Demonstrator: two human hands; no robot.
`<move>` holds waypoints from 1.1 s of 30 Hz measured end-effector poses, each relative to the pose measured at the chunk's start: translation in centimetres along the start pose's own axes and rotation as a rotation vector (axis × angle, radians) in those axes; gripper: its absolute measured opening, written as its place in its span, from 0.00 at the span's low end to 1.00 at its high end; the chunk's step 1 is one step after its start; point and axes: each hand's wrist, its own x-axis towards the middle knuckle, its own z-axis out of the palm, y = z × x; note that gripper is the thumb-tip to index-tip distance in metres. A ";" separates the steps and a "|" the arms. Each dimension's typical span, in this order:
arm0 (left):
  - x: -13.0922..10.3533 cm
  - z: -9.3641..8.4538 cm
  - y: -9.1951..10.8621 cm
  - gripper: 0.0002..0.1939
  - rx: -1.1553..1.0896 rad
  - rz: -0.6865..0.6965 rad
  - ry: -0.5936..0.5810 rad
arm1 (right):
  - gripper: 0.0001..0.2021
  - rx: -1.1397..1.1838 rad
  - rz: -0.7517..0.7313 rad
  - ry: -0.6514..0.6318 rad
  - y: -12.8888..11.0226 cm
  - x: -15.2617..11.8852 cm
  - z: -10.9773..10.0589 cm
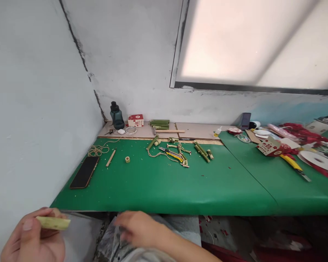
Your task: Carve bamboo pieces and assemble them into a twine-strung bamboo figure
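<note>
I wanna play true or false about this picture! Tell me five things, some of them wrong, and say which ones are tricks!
1. The left hand holds a pale green bamboo piece. True.

2. The right hand is gripping the hammer. False: the hammer lies on the brown board at the back, away from both hands.

3. A dark phone lies on the green tabletop. True.

4. The water bottle is lying on its side. False: it stands upright.

5. A red-and-white box sits just to the right of the bottle. True.
</note>
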 end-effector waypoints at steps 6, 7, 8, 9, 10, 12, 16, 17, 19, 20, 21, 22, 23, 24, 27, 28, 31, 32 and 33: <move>-3.4 3.0 -3.4 0.21 0.141 -0.124 -0.402 | 0.22 0.187 0.266 0.227 -1.4 -5.1 -4.0; -4.2 4.0 -4.0 0.20 0.176 -0.110 -0.506 | 0.24 0.206 0.282 0.313 -1.6 -5.7 -3.9; -5.1 5.1 -4.4 0.20 0.189 -0.083 -0.619 | 0.26 0.229 0.295 0.406 -1.6 -6.2 -3.6; -5.9 6.4 -4.5 0.19 0.201 -0.042 -0.765 | 0.26 0.247 0.298 0.499 -1.5 -6.5 -3.4; -6.6 7.7 -4.3 0.18 0.208 0.008 -0.921 | 0.25 0.253 0.287 0.577 -1.4 -6.5 -3.4; -7.4 10.7 -3.5 0.16 0.235 0.136 -1.173 | 0.17 0.223 0.249 0.661 -0.7 -6.4 -4.0; -6.5 17.8 -2.5 0.16 0.277 0.379 -1.369 | 0.18 0.054 0.282 0.775 2.1 -5.9 -8.2; -5.9 19.8 -2.9 0.16 0.274 0.422 -1.385 | 0.18 0.006 0.300 0.835 3.1 -5.9 -9.5; -4.5 23.5 -4.4 0.17 0.346 0.539 -1.354 | 0.17 -0.092 0.383 0.928 5.4 -6.1 -12.0; -3.8 25.1 -5.5 0.17 0.420 0.608 -1.307 | 0.17 -0.143 0.439 0.980 6.5 -6.3 -12.9; -3.1 26.5 -6.7 0.17 0.497 0.669 -1.267 | 0.17 -0.163 0.482 1.010 7.5 -6.4 -13.6; -2.5 27.5 -7.9 0.17 0.560 0.710 -1.246 | 0.18 -0.165 0.515 1.036 8.2 -6.6 -14.0; -1.9 28.2 -9.0 0.17 0.604 0.726 -1.250 | 0.18 -0.169 0.537 1.041 8.8 -6.8 -14.2; -1.5 28.5 -10.0 0.17 0.631 0.727 -1.268 | 0.18 -0.177 0.551 1.028 9.2 -6.9 -14.1; -0.4 28.0 -11.6 0.18 0.678 0.733 -1.239 | 0.14 -0.204 0.562 0.978 9.4 -6.9 -13.6; -0.2 27.7 -11.7 0.17 0.692 0.730 -1.249 | 0.14 -0.203 0.558 0.980 9.3 -6.9 -13.4; 0.2 27.0 -11.4 0.13 0.720 0.702 -1.307 | 0.15 -0.178 0.546 1.036 9.4 -6.9 -13.4; 0.2 26.9 -11.2 0.11 0.719 0.696 -1.324 | 0.16 -0.172 0.544 1.056 9.6 -7.0 -13.4; 0.2 27.0 -11.1 0.10 0.711 0.695 -1.339 | 0.18 -0.168 0.545 1.071 9.8 -7.2 -13.5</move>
